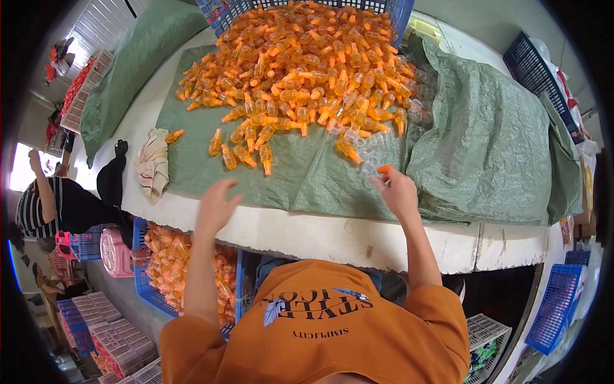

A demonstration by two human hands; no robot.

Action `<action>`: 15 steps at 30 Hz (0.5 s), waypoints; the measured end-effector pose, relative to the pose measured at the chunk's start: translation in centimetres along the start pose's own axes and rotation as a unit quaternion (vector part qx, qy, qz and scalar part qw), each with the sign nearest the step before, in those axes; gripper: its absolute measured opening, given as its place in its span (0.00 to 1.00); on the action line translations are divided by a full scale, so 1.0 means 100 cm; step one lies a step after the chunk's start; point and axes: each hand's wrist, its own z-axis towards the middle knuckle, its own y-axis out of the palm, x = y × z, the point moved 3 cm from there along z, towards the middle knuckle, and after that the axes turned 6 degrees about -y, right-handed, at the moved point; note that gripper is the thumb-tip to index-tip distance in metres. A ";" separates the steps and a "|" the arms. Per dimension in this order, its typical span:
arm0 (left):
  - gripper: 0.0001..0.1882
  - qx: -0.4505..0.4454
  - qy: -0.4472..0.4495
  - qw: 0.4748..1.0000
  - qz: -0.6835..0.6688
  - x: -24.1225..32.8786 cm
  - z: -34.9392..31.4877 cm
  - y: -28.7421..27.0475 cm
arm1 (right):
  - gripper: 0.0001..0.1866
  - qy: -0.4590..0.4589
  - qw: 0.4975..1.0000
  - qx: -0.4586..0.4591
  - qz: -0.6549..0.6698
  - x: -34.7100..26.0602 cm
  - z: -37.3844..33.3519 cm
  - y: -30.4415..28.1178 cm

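Observation:
A large heap of small bottles (307, 70) with amber bodies and bright orange tips spills across a green woven sheet (268, 182). My right hand (399, 192) is closed in a pinch at the sheet's near right, on a small orange-tipped bottle (384, 169) of which only the orange end shows. Clear plastic caps (372, 153) lie just beyond those fingers, and more clear pieces (419, 96) sit at the heap's right side. My left hand (219, 203) hovers over the near left edge of the sheet, fingers apart, holding nothing. Several loose bottles (246, 153) lie beyond it.
A blue crate (400, 19) stands behind the heap. A cream cloth (152, 163) lies at the left, and a bunched green sheet (486, 141) covers the right. Below the white table's edge (320, 233) is a blue crate of orange-tipped pieces (153, 294). Another person (64, 205) is at the far left.

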 end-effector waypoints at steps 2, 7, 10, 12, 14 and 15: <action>0.13 -0.015 0.126 0.992 -0.006 0.064 0.044 0.045 | 0.18 0.003 0.990 -0.014 -0.141 -0.010 -0.001 0.004; 0.12 -0.005 0.345 0.939 -0.004 0.141 0.112 0.155 | 0.22 -0.044 0.968 0.061 -0.239 -0.014 0.007 0.031; 0.14 0.113 0.387 0.913 0.062 0.161 0.111 0.159 | 0.22 -0.065 0.967 0.062 -0.239 -0.004 0.003 0.030; 0.15 0.088 0.364 0.926 0.047 0.151 0.107 0.154 | 0.22 -0.080 0.967 0.059 -0.234 0.002 0.002 0.028; 0.16 0.035 0.319 0.947 0.013 0.139 0.101 0.142 | 0.20 -0.047 0.988 0.003 -0.144 0.008 0.002 0.019; 0.16 0.033 0.317 0.948 0.017 0.135 0.097 0.135 | 0.19 -0.031 0.994 -0.026 -0.097 0.008 0.002 0.018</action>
